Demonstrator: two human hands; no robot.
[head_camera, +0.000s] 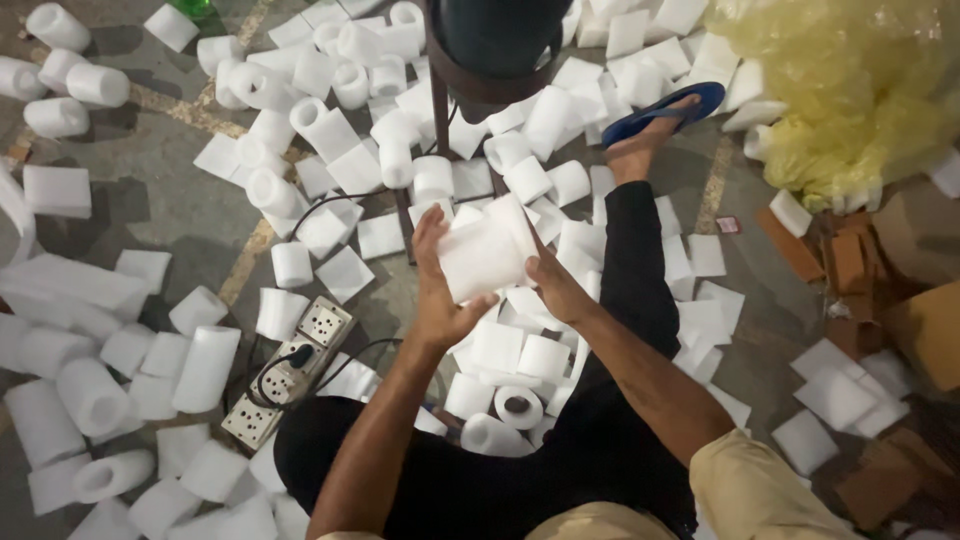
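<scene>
Both hands, the left hand (437, 290) and the right hand (553, 287), were clamped on one white foam sheet (485, 253), held partly curled between them. Many rolled foam tubes (517, 405) already lay on the floor (160, 190) below and around them; flat foam pieces (838, 398) to the right remained unrolled.

Black trousers (620, 300) (blue sandal (665, 110))

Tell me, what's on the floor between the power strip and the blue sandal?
In the head view, between the power strip and the blue sandal lie scattered white foam rolls and flat foam pieces; both hands, left hand and right hand, hold a foam sheet above that stretch.
</scene>
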